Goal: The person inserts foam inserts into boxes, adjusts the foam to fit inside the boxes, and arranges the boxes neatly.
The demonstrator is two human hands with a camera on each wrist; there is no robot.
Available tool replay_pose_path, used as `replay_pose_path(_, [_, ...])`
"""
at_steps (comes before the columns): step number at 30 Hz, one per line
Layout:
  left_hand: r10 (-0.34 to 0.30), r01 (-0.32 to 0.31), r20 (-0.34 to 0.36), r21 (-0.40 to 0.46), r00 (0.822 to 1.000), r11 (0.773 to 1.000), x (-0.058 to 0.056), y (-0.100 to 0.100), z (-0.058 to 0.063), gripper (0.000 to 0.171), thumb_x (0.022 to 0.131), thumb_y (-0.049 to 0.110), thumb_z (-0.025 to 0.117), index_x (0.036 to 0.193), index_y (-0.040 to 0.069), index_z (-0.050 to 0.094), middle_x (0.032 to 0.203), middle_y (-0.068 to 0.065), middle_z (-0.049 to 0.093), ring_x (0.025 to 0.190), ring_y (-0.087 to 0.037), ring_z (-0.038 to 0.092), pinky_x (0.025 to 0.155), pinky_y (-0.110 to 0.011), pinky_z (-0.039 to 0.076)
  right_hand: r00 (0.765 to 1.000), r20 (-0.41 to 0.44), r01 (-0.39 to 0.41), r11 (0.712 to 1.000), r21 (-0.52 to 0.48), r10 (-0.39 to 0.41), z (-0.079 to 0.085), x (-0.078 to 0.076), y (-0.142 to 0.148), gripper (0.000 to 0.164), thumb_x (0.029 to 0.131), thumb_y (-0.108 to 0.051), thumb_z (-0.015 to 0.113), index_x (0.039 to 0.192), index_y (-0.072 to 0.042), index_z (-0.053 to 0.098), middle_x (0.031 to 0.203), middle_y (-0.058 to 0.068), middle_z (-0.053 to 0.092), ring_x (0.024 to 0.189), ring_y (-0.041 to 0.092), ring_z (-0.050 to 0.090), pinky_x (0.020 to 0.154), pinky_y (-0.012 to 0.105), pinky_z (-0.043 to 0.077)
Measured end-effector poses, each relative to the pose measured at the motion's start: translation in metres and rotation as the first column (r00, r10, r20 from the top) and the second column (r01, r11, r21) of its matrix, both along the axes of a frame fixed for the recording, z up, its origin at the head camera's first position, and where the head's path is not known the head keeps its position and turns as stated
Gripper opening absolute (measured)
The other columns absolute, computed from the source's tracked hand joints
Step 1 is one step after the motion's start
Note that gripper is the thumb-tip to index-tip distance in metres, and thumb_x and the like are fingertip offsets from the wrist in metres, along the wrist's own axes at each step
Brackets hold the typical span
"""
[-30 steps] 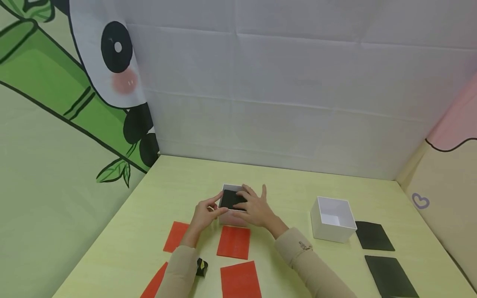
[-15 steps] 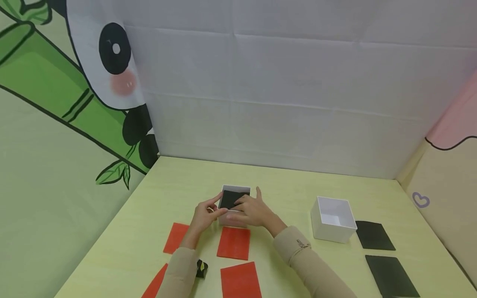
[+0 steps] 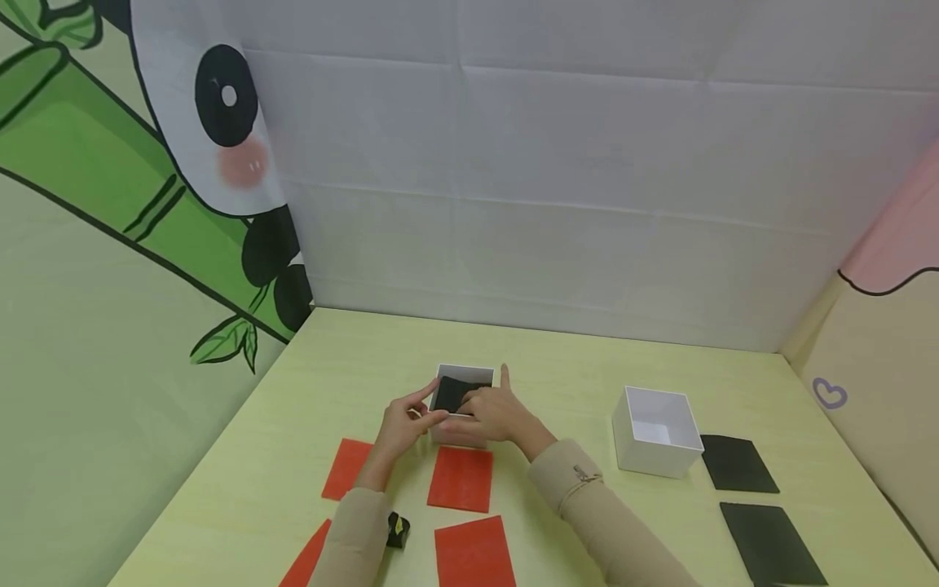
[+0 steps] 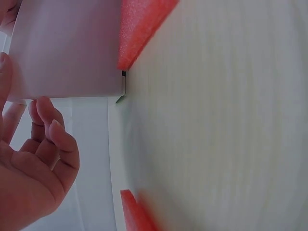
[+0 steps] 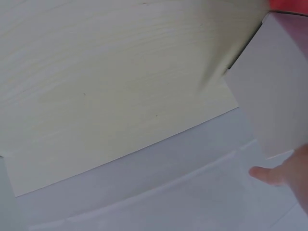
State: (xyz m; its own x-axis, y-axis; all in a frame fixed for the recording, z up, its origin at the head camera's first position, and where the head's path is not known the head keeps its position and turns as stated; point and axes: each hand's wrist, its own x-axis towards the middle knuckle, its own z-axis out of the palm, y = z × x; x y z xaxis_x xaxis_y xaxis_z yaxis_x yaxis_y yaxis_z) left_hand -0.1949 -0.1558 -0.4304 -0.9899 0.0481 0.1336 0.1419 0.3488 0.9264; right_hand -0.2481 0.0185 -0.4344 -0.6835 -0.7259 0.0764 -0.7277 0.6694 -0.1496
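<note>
Left hand [image 3: 399, 420] on the left side of the white box [image 3: 460, 434], holding it: thumb at the near-left corner, index finger along the left rim, other fingers bent in against or beside the left wall. Right hand [image 3: 502, 414] at the box's right/near side, fingers bent down over the opening and touching the black sheet [image 3: 447, 395] inside; one finger sticks out on the far side, clear of the rim. Can't tell if the right hand pinches the sheet or only presses, fingertips hidden. Black sheet sits inside the box, a bit rumpled, right part covered by the hand. Box upright on the bench [image 3: 579, 367], open top, left of the second white box [image 3: 656, 452], which is upright and open too.

Red sheets: one just near of the held box [image 3: 460, 481], one nearer still [image 3: 475, 550], one left, partly behind the left arm [image 3: 345, 469], one near left, partly behind the sleeve [image 3: 304, 558]. Small black item with yellow mark [image 3: 398, 530] right beside the left sleeve. Two flat black pieces at right, far one [image 3: 737, 465] and near one [image 3: 773, 542].
</note>
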Motion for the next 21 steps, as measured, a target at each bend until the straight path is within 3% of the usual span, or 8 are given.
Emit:
replay_pose_path(10, [0.002,-0.002,-0.002,0.000,1.000,1.000,0.000,-0.002,-0.001,0.053,0.078,0.008,0.069,0.126,0.001,0.049,0.065,-0.009,0.045,0.049,-0.009,0.038,0.047,-0.021,0.030,0.999,-0.044,0.001,0.998,-0.068,-0.004,-0.003,0.003,0.003,0.049,0.086,-0.057,0.041,0.109,-0.023,0.067,0.111,-0.001,0.060,0.108,0.017,0.047,0.092,0.066,0.007])
replay_pose_path(21, [-0.014,0.015,-0.008,0.006,1.000,1.000,0.003,-0.007,0.000,0.053,0.078,0.008,0.069,0.126,0.000,0.049,0.064,-0.008,0.044,0.047,-0.009,0.038,0.045,-0.020,0.029,0.991,-0.137,-0.024,0.993,-0.118,0.007,-0.006,0.015,0.007,0.049,0.084,-0.053,0.049,0.117,-0.019,0.061,0.119,0.002,0.055,0.115,0.020,0.041,0.094,0.058,0.021])
